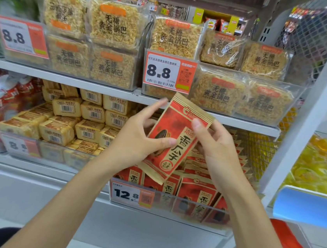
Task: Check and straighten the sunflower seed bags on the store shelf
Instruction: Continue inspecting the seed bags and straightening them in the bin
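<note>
— What did the hands hold?
— One red bag of sunflower seeds, gripped by both. The left hand pinched its lower left side, left thumb on the front, the other fingers behind, forefinger raised. The right hand held the upper right edge, right thumb on the front, fingers curled behind.
— How did the bag sit?
— Tilted, top leaning right, print facing the camera, lifted between the two thumbs.
— And the rest of the stock?
— Just below the fingers, more bags stood in a clear bin, a 12.8 tag on its front, under the left wrist. Above the fingertips sat rice packs and an 8.8 tag.
</note>
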